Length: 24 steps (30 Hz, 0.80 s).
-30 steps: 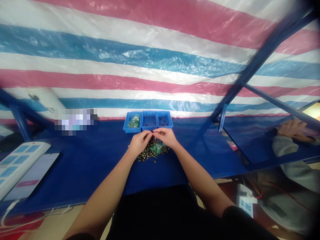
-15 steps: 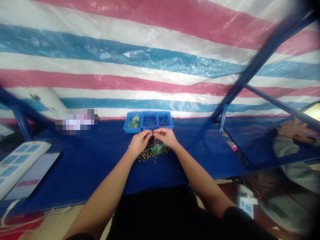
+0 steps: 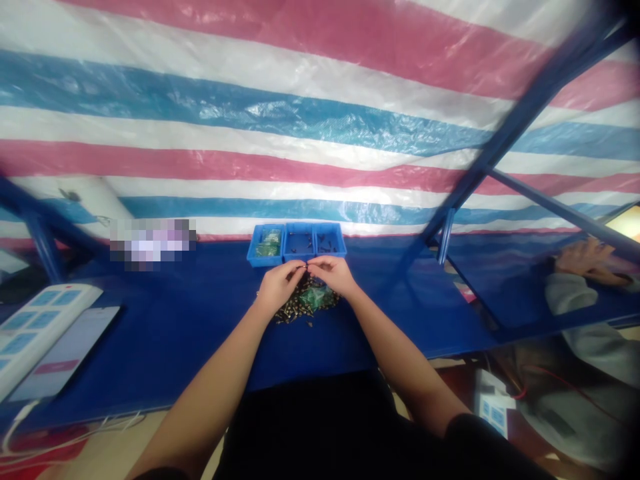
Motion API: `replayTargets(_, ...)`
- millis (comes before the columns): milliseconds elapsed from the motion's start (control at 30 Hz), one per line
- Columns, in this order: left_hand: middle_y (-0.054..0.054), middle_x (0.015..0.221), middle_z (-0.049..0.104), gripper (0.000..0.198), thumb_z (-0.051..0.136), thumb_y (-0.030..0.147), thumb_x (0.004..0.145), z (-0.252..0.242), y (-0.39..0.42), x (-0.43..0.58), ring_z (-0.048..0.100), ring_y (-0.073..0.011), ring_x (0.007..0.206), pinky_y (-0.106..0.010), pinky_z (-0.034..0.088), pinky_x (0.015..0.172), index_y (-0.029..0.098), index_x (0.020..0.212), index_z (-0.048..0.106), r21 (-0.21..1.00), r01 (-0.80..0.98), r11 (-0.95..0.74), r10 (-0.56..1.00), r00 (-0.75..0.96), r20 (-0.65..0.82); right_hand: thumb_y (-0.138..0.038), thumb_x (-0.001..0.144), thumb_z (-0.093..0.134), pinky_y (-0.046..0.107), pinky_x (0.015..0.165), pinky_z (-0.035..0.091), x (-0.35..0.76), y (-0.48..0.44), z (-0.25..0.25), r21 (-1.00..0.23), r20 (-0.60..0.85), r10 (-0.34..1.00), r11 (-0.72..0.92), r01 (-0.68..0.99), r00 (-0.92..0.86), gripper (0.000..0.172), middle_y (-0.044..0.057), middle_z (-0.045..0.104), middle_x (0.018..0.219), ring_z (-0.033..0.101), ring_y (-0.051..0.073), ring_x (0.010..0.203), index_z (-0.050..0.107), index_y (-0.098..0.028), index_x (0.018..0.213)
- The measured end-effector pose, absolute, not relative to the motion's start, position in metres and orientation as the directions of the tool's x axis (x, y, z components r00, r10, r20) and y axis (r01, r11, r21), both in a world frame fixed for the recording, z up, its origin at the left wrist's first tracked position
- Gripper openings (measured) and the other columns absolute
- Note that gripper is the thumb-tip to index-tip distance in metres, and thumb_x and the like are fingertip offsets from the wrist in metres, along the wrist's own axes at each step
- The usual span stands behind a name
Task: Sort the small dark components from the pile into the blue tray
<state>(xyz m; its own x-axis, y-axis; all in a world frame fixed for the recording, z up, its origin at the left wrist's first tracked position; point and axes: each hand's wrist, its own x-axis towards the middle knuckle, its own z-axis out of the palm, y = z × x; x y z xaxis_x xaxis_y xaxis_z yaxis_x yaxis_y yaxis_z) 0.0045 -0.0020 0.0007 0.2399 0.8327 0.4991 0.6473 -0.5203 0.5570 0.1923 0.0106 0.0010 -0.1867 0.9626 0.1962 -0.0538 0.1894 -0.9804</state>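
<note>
My left hand (image 3: 281, 283) and my right hand (image 3: 332, 273) meet fingertip to fingertip, each in a pinch. Something tiny sits between them, too small to name. Below the fingers lies a pile of small brass-coloured and dark metal pieces (image 3: 295, 310), partly hidden by my hands. On that pile rests a crumpled green plastic bag (image 3: 314, 297). Just beyond my hands stand three joined blue bins: the left bin (image 3: 251, 255) holds green packets (image 3: 269, 243), while the middle bin (image 3: 300, 255) and right bin (image 3: 342, 252) contain a few small dark pieces.
A white power strip (image 3: 55, 320) and a phone (image 3: 75, 353) with a cable lie at the left on the blue table (image 3: 165, 347). Blue frame bars (image 3: 465, 183) rise at the right. Past them are another person's hands (image 3: 585, 259) and grey sleeves. A striped sheet (image 3: 300, 120) hangs behind.
My hands stay almost in the same place, with only a slight shift of the fingertips. The pile and bins look unchanged.
</note>
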Motion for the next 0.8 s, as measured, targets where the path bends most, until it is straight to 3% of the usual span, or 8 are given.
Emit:
replayTargets(167,-0.001,0.093,0.073,0.024,0.05,0.038,0.093,0.0024,-0.0026,0.0048,0.066,-0.0145,0.077,-0.023,0.048,0.074,0.024,0.1,0.068,0.557,0.644,-0.525,0.833,0.258,0.489,-0.041,0.069,0.075,0.032,0.07,0.057,0.1921,0.0091,0.0021,-0.98,0.198,0.959,0.195,-0.031,-0.202,0.033,0.006,0.074,0.083,0.069,0.018,0.071,0.074,-0.017,0.092)
replayTargets(467,0.001,0.081,0.072,0.027,0.054,0.04,0.091,-0.003,-0.0004,0.0036,0.064,-0.0122,0.066,-0.022,0.049,0.067,0.024,0.109,0.066,0.533,0.666,-0.522,0.828,0.248,0.502,-0.04,0.07,0.075,0.031,0.072,0.057,0.1928,0.0121,-0.0015,-0.978,0.208,0.959,0.199,-0.066,-0.195,0.033,0.007,0.074,0.087,0.069,0.017,0.072,0.073,-0.016,0.093)
replayTargets(667,-0.002,0.101,0.074,0.024,0.051,0.036,0.093,-0.0045,0.0014,0.0033,0.069,-0.0169,0.089,-0.026,0.052,0.082,0.024,0.103,0.07,0.445,0.67,-0.595,0.756,0.277,0.593,-0.041,0.069,0.075,0.031,0.069,0.057,0.193,0.012,-0.0021,-0.979,0.204,0.96,0.201,-0.037,-0.192,0.033,0.006,0.074,0.084,0.069,0.018,0.071,0.074,-0.017,0.092)
replayTargets(800,-0.002,0.103,0.073,0.025,0.049,0.035,0.094,-0.0035,0.0008,0.0031,0.069,-0.0178,0.09,-0.027,0.052,0.083,0.025,0.104,0.07,0.427,0.682,-0.593,0.756,0.291,0.586,-0.039,0.07,0.075,0.03,0.069,0.056,0.1924,0.0119,-0.0028,-0.977,0.213,0.956,0.208,-0.049,-0.202,0.034,0.006,0.074,0.084,0.069,0.017,0.071,0.074,-0.016,0.094)
